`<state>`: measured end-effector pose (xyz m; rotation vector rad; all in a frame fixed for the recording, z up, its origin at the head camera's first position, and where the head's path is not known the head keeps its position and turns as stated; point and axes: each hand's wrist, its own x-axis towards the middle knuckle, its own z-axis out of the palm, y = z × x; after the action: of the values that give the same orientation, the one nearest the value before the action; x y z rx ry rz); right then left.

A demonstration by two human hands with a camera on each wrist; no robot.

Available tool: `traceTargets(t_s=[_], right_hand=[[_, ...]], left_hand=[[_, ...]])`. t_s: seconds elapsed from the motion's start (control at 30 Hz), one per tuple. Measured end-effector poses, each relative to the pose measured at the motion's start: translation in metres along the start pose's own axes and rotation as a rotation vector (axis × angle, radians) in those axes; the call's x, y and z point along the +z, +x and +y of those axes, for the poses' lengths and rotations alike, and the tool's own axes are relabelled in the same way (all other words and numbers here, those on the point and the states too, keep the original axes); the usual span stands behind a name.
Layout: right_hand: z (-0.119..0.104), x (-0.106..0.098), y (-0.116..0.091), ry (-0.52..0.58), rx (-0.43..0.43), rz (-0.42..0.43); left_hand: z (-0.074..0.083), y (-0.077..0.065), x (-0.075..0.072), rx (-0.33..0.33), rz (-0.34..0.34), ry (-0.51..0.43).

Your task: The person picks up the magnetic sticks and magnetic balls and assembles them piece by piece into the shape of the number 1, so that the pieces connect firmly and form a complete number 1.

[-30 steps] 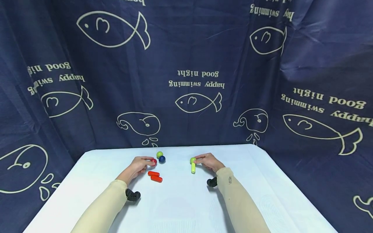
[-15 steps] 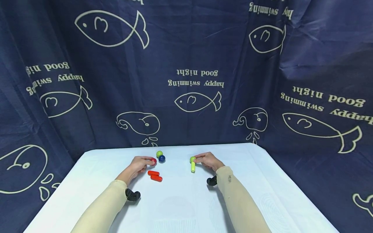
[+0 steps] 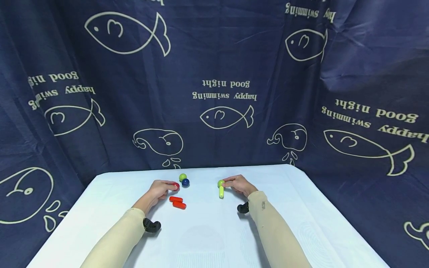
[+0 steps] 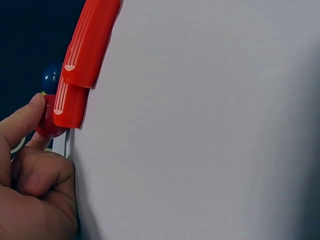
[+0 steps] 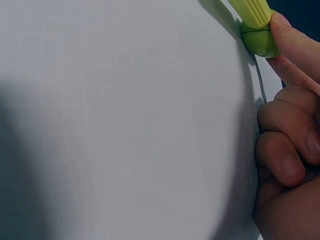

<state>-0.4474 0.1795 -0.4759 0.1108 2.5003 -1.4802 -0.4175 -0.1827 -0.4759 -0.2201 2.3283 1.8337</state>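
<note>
On the left of the table, my left hand pinches a glossy red ball between thumb and finger, its other fingers curled under. Beside that ball sit a dark blue ball and a light green ball. Two red ridged handles lie side by side, nearer the body than the red ball. Across the table, my right hand pinches another green ball with thumb and index finger. A yellow-green ridged handle meets this ball's near side and points towards the body.
A white cloth covers the table. Behind it and at both sides hangs a navy curtain printed with fish and whales. Each wrist wears a black camera mount, seen at the left sleeve and the right sleeve.
</note>
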Motion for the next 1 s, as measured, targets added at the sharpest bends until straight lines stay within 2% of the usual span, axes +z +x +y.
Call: traceTargets(t_s=[0.17,0.57,0.77,1.0], right_hand=[[0.001,0.001,0.0,0.005,-0.001,0.004],[0.0,0.001,0.002,0.017,0.002,-0.011],[0.0,0.002,0.001,0.007,0.001,-0.019],[-0.003,0.0,-0.002,0.013,-0.002,-0.02]], left_hand=[[-0.001,-0.001,0.001,0.011,-0.003,-0.003],[0.0,-0.014,0.001,0.025,-0.018,0.018],[0.001,-0.019,0.005,0.021,-0.031,-0.018],[0.012,-0.031,0.014,0.038,-0.07,-0.057]])
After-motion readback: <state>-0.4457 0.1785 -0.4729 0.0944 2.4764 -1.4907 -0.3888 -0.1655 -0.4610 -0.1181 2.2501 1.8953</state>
